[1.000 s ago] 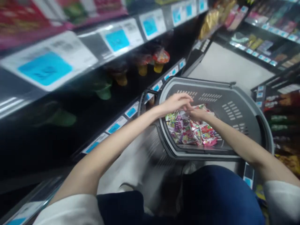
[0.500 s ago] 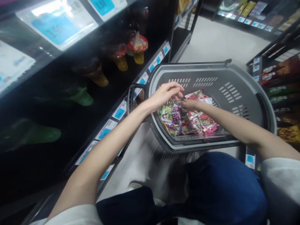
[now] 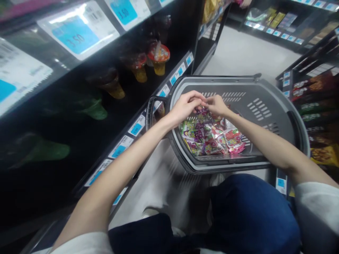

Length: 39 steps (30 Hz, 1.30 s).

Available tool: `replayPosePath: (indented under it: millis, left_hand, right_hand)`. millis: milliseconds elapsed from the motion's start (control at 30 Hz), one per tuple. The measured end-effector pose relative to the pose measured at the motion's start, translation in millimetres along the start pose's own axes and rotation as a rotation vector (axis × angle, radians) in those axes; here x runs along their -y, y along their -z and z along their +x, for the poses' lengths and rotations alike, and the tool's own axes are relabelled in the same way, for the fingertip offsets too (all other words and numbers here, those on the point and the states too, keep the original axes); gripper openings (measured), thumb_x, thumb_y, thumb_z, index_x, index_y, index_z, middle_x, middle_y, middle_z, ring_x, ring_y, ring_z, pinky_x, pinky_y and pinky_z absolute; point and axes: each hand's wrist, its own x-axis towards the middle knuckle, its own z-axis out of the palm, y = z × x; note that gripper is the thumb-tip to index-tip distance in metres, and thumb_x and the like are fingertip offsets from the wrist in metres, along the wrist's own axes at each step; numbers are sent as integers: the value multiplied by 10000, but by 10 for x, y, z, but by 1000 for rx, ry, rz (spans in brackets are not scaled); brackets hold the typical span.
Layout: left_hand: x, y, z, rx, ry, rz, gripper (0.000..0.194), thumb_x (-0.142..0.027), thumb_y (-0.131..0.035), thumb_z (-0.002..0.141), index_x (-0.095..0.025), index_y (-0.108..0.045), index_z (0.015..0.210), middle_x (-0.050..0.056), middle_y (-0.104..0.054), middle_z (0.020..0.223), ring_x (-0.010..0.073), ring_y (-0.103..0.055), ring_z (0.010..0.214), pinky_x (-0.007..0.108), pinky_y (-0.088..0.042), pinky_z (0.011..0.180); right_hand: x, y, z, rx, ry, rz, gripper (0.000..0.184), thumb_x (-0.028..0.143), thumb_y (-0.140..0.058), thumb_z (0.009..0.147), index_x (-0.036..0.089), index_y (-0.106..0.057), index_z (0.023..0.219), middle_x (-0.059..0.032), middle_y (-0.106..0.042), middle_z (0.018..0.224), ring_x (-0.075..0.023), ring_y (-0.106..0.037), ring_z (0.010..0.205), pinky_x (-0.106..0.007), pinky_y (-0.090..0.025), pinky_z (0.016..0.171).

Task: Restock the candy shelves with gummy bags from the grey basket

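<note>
Over a grey shopping basket (image 3: pixel 265 88), my two hands meet at the top edge of a purple candy packet (image 3: pixel 203 114). My right hand (image 3: pixel 215 105) pinches that edge from above. My left hand (image 3: pixel 188 106) has its fingers curled and closed on the same edge; the fingertips partly hide one another. Beneath them, several small shiny candy packets (image 3: pixel 212 139), green, purple and red-pink, lie heaped in the basket's left end.
Left of the basket stands a dark shelf with price tags (image 3: pixel 122 146) along its edge and cups with red lids (image 3: pixel 159 58). Bagged snacks (image 3: pixel 312 95) fill a rack on the right. My knee (image 3: pixel 254 211) is below the basket, above a pale floor (image 3: pixel 235 46).
My right hand has come up out of the heap to meet my left hand, bringing the purple candy packet with it. My left hand's fingers have closed in. The view has shifted slightly.
</note>
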Motion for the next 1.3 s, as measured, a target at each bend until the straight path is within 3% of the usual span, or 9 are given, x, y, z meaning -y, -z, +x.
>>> replayPosePath:
  millis: [133,233,400,567,733,867,967,1067,1300]
  left_hand:
    - [137,83,76,-283,-157,104,168,-181,-568,842,-179,-611,1005,44,-680,1069,154,-638,992,312,-539,909]
    - [241,136,118,-428,-231,140,277,-274,-657,842,-218,-582,1102,53,-625,1217,210,-597,1163,408,-490,1051]
    - [242,100,118,-357,-171,62,568,-479,-767,806,-245,-494,1247,104,-568,1316,270,-584,1234,477,-488,1047]
    - [152,79,69,-231,-138,27,578,-491,-774,788,-220,-515,1229,111,-637,1238,265,-633,1150,467,-533,985]
    - [159,93,34,-395,-161,-23,645,-379,-808,759,-226,-469,1286,103,-658,1243,230,-660,1126,381,-532,992]
    - [173,84,43,-468,-164,-189,740,-414,-782,799,-254,-396,1410,93,-704,1157,216,-702,1051,375,-560,955]
    - [171,95,63,-542,-266,-285,698,-456,-808,766,-236,-518,1362,89,-721,1133,234,-702,1060,393,-551,991]
    - [150,125,85,-619,-310,-339,555,-455,-825,741,-198,-667,1207,102,-717,1182,249,-678,1124,401,-522,1041]
    - [52,176,86,-800,-242,-519,466,-435,-895,620,-140,-730,941,109,-744,984,207,-706,927,347,-547,898]
  right_hand:
    - [246,190,-80,-214,-78,363,177,289,-660,722,173,-719,841,-76,-686,727,-242,-635,706,-426,-583,685]
    - [378,400,-180,-330,-61,480,207,380,-664,766,197,-674,863,-73,-684,838,-237,-649,772,-426,-589,692]
    - [568,581,-242,-426,-58,518,380,593,-534,879,257,-569,1053,-73,-641,1191,-256,-611,1092,-436,-567,816]
    - [674,479,-305,-380,-21,481,406,589,-464,933,292,-460,1210,-72,-580,1328,-261,-554,1199,-445,-534,832]
    - [742,459,-363,-263,77,363,505,620,-451,921,281,-440,1295,-91,-589,1317,-251,-620,1062,-411,-539,800]
    - [842,425,-395,-205,-26,707,474,655,-494,902,270,-573,1167,-70,-656,1156,-227,-632,879,-378,-532,720]
    - [825,352,-419,-211,-191,1048,400,574,-780,755,241,-661,942,-13,-652,893,-155,-577,730,-293,-490,667]
    - [745,272,-416,-166,-280,1166,413,499,-908,646,209,-701,853,-2,-645,823,-131,-590,775,-245,-485,714]
    - [757,193,-424,-108,-85,1229,358,504,-849,755,211,-666,852,-14,-682,919,-160,-643,867,-319,-551,835]
